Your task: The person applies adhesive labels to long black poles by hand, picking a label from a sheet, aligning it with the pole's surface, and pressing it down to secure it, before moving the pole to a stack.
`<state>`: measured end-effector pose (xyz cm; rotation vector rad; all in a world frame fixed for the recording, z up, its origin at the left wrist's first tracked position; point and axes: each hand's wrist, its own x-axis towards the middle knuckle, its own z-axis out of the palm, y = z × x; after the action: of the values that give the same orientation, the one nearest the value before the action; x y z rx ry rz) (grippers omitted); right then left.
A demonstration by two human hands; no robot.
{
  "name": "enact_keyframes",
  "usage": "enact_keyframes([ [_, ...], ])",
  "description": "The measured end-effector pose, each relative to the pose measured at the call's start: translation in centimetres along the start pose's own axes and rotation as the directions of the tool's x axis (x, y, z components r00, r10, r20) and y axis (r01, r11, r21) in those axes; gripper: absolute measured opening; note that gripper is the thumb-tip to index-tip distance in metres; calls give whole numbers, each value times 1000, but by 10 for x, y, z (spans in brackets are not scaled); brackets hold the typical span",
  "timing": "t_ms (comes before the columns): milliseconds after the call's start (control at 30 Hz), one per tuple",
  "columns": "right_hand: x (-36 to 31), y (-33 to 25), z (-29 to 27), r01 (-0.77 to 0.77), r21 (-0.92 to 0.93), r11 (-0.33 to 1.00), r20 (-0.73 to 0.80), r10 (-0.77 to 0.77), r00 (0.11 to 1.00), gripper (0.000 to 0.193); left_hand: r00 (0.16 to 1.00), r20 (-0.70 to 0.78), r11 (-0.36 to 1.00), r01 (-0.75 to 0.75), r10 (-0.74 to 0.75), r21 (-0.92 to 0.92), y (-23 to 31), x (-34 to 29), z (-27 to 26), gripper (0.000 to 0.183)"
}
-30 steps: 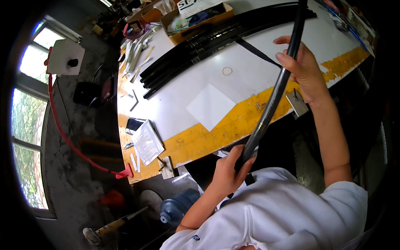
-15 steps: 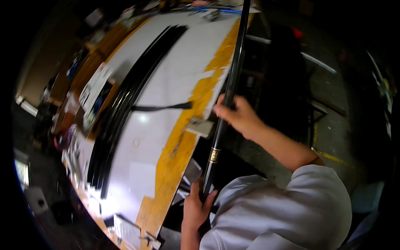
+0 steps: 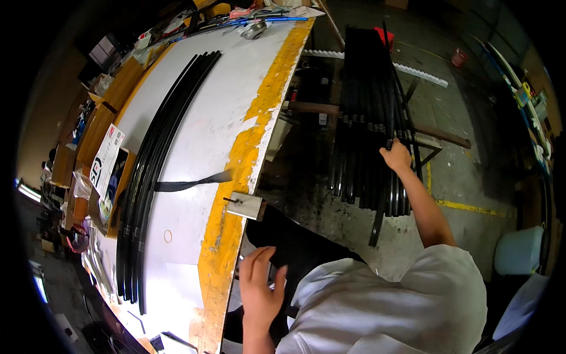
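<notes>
My right hand [image 3: 397,156] is stretched out to the right, closed around a glossy black pole [image 3: 378,224]. That pole lies along a row of similar black poles [image 3: 352,165] on a low rack, its near end sticking out past the others. My left hand [image 3: 261,289] is by the table's near right edge, fingers apart, with nothing in it. On the white table [image 3: 206,130], a bundle of long black poles [image 3: 158,147] lies lengthwise. A black strap [image 3: 194,182] runs from the bundle toward the yellow-taped edge.
A block [image 3: 246,205] is fixed at the table's right edge. A metal bowl [image 3: 254,29] and blue rods stand at the far end. Boxes [image 3: 112,141] line the left side. Rack bars [image 3: 439,128] jut out to the right. A pale jug [image 3: 519,251] stands at far right.
The pole held in both hands beside the table has moved right to the rack with my right hand. My left hand has let go and opened. The view has shifted right.
</notes>
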<state>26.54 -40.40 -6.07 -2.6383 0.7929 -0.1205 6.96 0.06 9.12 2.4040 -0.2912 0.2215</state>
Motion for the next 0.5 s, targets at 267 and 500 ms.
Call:
enact_keyframes([
  [267,68,46,27,4,-191,982,-15,-7,1000,47,960,-266,986,123,-89,113,1,-17,-34,29],
  [500,64,57,42,-27,-120,992,-172,6,985,40,382,-711,776,-512,591,370,59,-40,-118,63],
])
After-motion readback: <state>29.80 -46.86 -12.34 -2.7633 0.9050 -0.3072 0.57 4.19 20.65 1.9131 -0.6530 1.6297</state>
